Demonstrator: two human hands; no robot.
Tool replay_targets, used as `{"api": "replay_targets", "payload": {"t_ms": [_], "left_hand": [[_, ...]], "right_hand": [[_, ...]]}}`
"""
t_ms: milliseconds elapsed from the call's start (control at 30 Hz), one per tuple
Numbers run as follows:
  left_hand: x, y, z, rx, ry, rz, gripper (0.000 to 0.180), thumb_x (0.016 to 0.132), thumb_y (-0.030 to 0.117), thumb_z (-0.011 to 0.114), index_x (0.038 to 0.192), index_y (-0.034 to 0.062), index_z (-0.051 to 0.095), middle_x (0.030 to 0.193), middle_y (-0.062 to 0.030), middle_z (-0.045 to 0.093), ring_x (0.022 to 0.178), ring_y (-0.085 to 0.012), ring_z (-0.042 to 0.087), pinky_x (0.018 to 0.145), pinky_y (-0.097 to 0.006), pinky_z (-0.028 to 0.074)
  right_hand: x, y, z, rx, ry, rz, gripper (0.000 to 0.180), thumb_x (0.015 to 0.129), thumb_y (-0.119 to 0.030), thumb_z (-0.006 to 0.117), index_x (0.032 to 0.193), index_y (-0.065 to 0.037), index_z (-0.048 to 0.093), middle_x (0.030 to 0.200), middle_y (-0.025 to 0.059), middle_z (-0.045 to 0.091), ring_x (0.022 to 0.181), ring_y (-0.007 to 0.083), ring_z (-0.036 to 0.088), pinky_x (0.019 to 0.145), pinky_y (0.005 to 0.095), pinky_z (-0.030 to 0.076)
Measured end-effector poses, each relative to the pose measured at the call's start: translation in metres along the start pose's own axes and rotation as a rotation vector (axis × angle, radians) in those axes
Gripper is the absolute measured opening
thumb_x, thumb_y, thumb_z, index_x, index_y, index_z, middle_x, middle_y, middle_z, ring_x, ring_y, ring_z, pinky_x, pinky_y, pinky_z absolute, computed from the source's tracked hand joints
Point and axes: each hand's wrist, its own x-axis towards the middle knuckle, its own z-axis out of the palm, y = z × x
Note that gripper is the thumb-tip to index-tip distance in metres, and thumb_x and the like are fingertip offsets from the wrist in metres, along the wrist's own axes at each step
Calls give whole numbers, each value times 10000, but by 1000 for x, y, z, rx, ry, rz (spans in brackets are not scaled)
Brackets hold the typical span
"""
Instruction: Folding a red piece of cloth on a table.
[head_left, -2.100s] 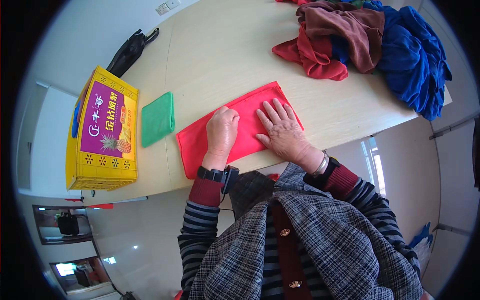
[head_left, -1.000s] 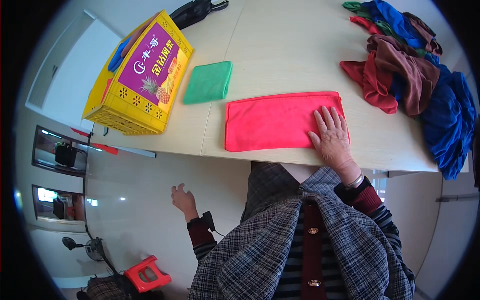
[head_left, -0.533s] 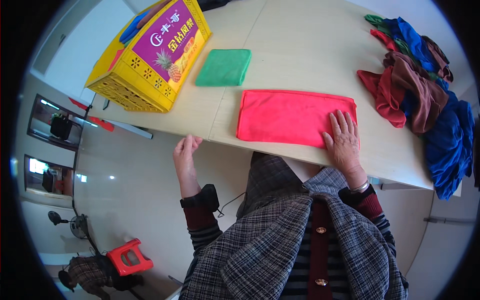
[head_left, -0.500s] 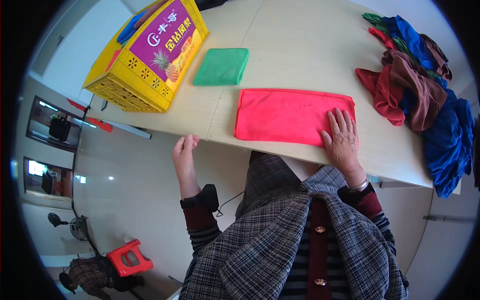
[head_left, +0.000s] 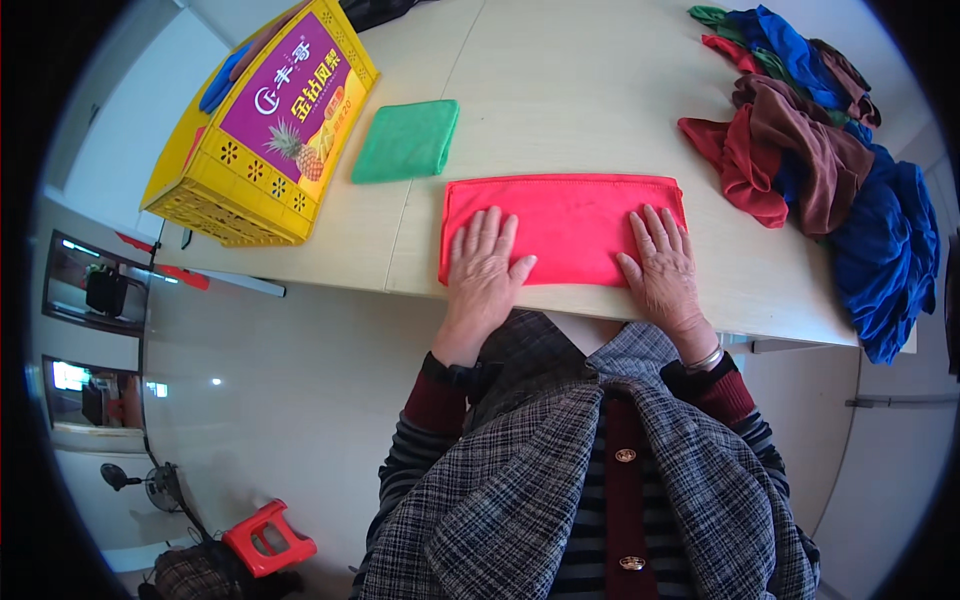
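Observation:
A red cloth (head_left: 570, 225), folded into a long rectangle, lies flat along the table's near edge. My left hand (head_left: 485, 268) rests palm down on its left end, fingers stretched out. On the right end lies my right hand (head_left: 662, 265), also flat, with its fingers slightly spread. Neither hand grips anything. Beyond the red cloth to the left is a green cloth (head_left: 407, 141), folded into a neat square.
A yellow plastic crate (head_left: 240, 190) with cloths inside stands at the table's left. Crumpled blue, brown, red and green cloths (head_left: 800, 150) are heaped at the right, hanging over the edge. On the floor, lower left, a red stool (head_left: 268, 540) stands near a person (head_left: 200, 572).
My left hand has come from beside the table edge onto the red cloth's left end. My right hand stays flat on the cloth. The whole view has shifted slightly.

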Motion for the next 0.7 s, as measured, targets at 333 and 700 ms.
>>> {"api": "replay_targets", "payload": {"t_ms": [333,700], "left_hand": [[2,-25,-10,209,-26,-207,625,1038,430,461,1539,62,398,1620,-189,327,1512,-340,267,1248,-504,151],[50,-15,17,180,-195,-18,611,1058,474,405,1575,152,358,1654,-148,273,1538,-333,209,1244,-532,120]], "right_hand": [[14,-2,-17,-27,-69,103,638,1006,-412,550,1506,-35,429,1562,188,409,1494,370,299,1220,533,229],[64,-8,31,81,-49,-50,658,1017,-501,476,1529,-92,420,1577,166,401,1494,370,302,1218,539,227]]}}
